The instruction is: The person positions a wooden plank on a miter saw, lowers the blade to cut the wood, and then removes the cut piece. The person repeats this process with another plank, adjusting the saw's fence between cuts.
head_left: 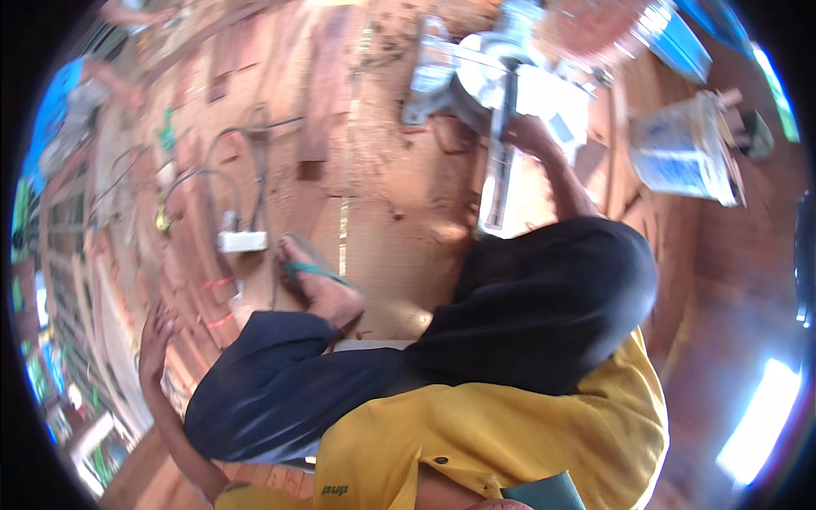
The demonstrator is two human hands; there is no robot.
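The right hand [527,134], its grip too blurred to tell, seems to be adjusting the grey metal machine with a pale round disc [478,72] at the frame's upper right, the left hand [155,344] loosely spread lower left, the next move likely calling for steady control

My yellow shirt [527,425] has a dark button [441,460] and small dark marking [335,490]; my trousers [544,306] are dark, my sandal [295,269] has a green strap [313,271]
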